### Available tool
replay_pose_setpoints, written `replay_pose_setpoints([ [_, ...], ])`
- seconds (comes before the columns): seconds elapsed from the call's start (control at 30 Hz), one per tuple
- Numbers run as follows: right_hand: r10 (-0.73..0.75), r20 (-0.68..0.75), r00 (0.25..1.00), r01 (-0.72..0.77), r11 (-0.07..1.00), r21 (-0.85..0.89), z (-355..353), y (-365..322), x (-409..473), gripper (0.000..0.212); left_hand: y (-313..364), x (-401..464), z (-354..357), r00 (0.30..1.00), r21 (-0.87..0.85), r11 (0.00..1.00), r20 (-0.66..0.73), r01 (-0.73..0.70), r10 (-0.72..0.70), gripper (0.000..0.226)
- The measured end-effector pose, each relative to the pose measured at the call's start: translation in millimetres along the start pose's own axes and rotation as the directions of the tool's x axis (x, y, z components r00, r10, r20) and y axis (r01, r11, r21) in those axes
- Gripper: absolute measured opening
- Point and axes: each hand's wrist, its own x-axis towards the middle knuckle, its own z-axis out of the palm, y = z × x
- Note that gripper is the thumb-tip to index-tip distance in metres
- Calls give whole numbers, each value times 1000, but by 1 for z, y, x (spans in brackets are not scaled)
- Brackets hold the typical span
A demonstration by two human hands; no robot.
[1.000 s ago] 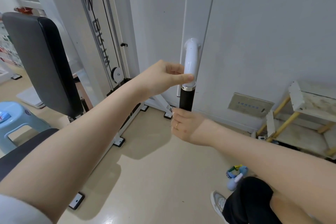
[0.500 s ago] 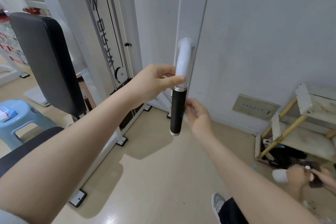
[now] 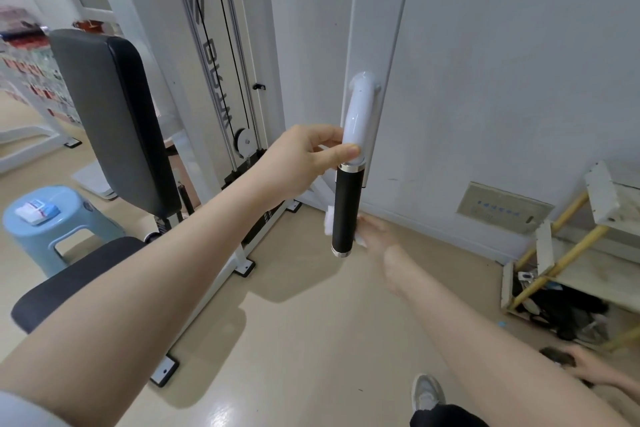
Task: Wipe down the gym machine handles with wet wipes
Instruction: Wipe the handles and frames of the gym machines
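A gym machine handle hangs in front of me: a white curved tube (image 3: 360,114) that ends in a black grip (image 3: 344,211) with chrome rings. My left hand (image 3: 304,159) pinches the white tube just above the upper chrome ring. My right hand (image 3: 377,232), blurred by motion, is behind the lower part of the black grip and presses a white wet wipe (image 3: 329,224) around it; the wipe shows on both sides of the grip.
The machine's black padded backrest (image 3: 114,121) and seat (image 3: 76,277) are at the left, its cable column (image 3: 221,55) behind. A blue stool (image 3: 59,218) carries a wipes pack (image 3: 36,211). A wooden frame (image 3: 571,246) leans at the right. Another person's hand (image 3: 588,364) is low right.
My right hand has slid down the black grip with the wipe since half a second ago. My left hand keeps its hold on the white tube. The view shifted slightly.
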Motion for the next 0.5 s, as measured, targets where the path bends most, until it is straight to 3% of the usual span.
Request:
replay_pose_setpoints([
  [0.07,-152,-133,979,178,962,209,2,-17,-3,27,0,1,2,1000,-44,999,4,0,1,12],
  [0.13,-315,-296,902,384,899,212,7,-32,-7,26,-1,2,3,1000,-97,995,8,4,-3,11],
  [0.2,-491,-411,768,508,858,-77,14,-34,-13,32,0,3,3,1000,-139,990,18,13,-11,10],
  [0.27,-671,-428,606,545,742,-390,14,-24,-16,36,0,3,2,999,-173,984,32,32,-27,9],
  [0.33,-825,-291,485,610,558,-563,8,-13,-14,29,-1,3,1,999,-170,985,32,36,-31,9],
  [0.4,-891,-72,448,598,358,-717,4,-7,-11,25,-1,2,0,999,-154,988,22,32,-29,10],
  [0.47,-880,234,414,429,-38,-903,7,0,-7,29,-2,1,-1,1000,-132,991,18,27,-24,8],
  [0.5,-822,391,415,362,-245,-899,9,9,-2,29,-2,1,-1,999,-121,992,24,24,-21,6],
])
